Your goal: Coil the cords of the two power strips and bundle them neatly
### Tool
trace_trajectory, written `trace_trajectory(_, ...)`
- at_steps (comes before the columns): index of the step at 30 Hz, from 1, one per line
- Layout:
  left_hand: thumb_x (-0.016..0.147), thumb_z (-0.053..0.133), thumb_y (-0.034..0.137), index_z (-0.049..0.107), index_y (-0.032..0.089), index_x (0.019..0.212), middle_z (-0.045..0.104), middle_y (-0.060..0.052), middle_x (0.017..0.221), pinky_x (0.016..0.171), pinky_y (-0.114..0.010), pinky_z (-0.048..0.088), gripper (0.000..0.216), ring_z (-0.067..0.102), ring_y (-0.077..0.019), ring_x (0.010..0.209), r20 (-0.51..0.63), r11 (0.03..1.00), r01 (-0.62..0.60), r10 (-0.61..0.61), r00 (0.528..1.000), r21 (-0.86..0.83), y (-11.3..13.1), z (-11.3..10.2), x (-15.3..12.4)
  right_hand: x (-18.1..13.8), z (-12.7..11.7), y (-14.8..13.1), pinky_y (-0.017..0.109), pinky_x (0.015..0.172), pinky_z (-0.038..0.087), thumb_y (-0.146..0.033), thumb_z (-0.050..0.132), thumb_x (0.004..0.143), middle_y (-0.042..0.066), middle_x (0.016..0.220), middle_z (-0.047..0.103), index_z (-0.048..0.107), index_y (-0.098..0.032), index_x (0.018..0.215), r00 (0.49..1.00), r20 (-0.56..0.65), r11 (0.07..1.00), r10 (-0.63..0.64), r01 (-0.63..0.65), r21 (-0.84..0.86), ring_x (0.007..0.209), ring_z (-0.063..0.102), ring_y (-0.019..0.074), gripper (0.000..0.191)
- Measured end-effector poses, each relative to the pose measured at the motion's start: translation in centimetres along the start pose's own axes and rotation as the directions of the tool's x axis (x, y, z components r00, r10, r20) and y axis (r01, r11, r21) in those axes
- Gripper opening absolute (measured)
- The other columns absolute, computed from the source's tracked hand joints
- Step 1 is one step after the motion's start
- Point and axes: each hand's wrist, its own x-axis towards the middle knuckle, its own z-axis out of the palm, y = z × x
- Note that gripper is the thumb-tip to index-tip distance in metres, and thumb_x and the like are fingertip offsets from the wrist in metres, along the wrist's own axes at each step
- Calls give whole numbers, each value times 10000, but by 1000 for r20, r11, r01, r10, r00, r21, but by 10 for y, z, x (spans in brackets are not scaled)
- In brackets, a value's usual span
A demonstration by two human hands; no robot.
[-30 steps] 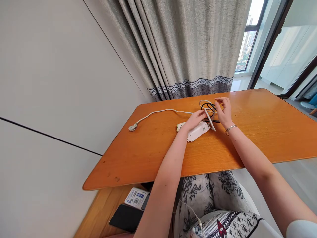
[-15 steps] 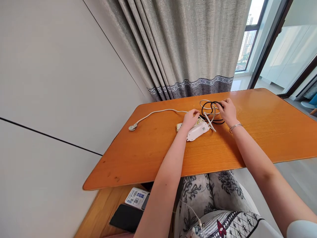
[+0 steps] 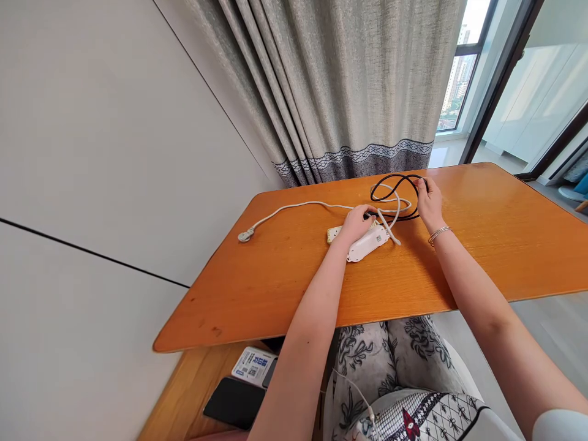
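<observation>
My right hand (image 3: 429,199) grips a loop of black cable (image 3: 395,178), lifted a little off the wooden table. Over the white power strip (image 3: 367,244) lies my left hand (image 3: 361,222), its fingers closed on a black end of that cable; the exact part is mostly hidden. A second pale piece (image 3: 333,234), with sockets, shows beneath the left wrist. White cord (image 3: 404,207) loops tangled with the black cable just right of the strip. Another stretch of it runs left across the table to a white plug (image 3: 245,235).
The orange-brown table (image 3: 271,275) fills the middle, with a grey curtain (image 3: 362,92) behind it and a white wall (image 3: 92,153) at left. Below its front edge lie a black phone-like slab (image 3: 234,402) and a white printed box (image 3: 253,364).
My right hand has moved right and slightly back, drawing the black cable loop wider. My left hand has shifted slightly right, onto the black end of the cable.
</observation>
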Motion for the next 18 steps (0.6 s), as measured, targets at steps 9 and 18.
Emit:
trace_trajectory(9,725,622,52,635,187,1195,629,-96,1347,1124,-371,433,489,580,-236,1271,135,964,-250,261,956,-94,8,1,-4,4,3,-7,261,480,356,-814,525,826,-32,742,468,467,-255,803,986,-44,943,162,-142,300,523,402,96,562)
trace_trajectory(18,679,855,330,548,221,1172,635,-102,1203,904,-408,491,591,633,-321,1094,314,936,-170,69,947,307,40,-3,-20,26,-16,-1,207,428,254,-760,439,880,-26,824,494,493,-237,895,861,-420,887,288,-74,456,496,361,54,526)
